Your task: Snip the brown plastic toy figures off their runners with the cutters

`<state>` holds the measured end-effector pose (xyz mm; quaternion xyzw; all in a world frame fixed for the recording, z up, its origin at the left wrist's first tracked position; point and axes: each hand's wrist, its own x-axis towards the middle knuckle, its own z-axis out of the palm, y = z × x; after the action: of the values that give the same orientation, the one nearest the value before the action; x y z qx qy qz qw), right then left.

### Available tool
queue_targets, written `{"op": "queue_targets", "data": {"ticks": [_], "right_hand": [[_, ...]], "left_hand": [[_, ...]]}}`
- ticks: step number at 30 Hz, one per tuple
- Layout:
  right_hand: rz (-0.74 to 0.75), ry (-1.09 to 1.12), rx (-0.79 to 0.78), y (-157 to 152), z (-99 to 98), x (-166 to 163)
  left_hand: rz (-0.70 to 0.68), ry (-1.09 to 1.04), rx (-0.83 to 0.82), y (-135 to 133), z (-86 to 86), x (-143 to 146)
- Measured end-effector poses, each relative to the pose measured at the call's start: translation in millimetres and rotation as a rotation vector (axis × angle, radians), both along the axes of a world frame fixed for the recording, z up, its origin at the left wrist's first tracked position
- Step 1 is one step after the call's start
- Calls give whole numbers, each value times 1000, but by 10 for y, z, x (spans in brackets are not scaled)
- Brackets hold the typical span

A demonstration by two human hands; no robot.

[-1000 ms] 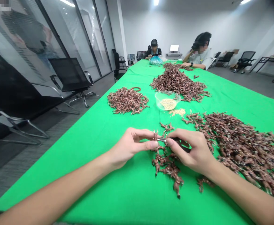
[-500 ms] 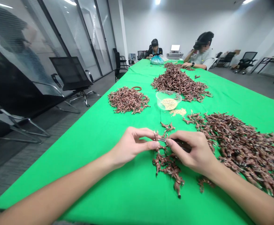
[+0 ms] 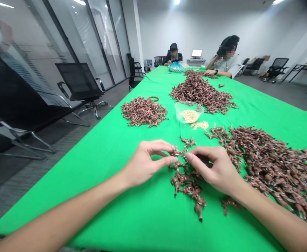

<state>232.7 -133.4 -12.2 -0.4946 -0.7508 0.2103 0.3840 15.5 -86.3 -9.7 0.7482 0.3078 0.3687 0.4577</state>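
A small brown animal figurine (image 3: 174, 150) is pinched between the thumb and fingers of my left hand (image 3: 145, 162), just above the cloth. My right hand (image 3: 216, 168) is closed around a slim tool with a thin metal tip (image 3: 181, 154); its dark handle is mostly hidden in the palm. The tip meets the figurine, or lies right beside it. Below and between both hands lie several loose figurines (image 3: 187, 185) on the green cloth (image 3: 111, 217). One more figurine (image 3: 229, 203) rests partly behind my right wrist.
A large figurine heap (image 3: 274, 168) spreads at right, another heap (image 3: 200, 92) farther back, and a smaller one (image 3: 144, 112) at left. A clear bowl (image 3: 178, 113) holds small beige pieces, with some spilled beside it. Two people sit at the far end near a blue bag (image 3: 176, 67).
My left hand has shifted very slightly left with the figurine. My right hand has turned a little, so the tool's dark handle shows less. A figure behind the glass has moved left.
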Motion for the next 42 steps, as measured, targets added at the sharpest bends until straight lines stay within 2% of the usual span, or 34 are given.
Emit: {"op": "queue_targets", "data": {"ticks": [9, 17, 30, 42], "right_hand": [[-35, 29, 75, 4, -1, 18], [-24, 17, 113, 0, 5, 19], [-7, 15, 97, -8, 2, -24], [14, 27, 38, -28, 0, -25]], "left_hand": [[76, -29, -164, 38, 14, -11], [16, -121, -261, 37, -13, 2], [-72, -113, -333, -4, 7, 17], [-75, -114, -345, -15, 11, 24]]}}
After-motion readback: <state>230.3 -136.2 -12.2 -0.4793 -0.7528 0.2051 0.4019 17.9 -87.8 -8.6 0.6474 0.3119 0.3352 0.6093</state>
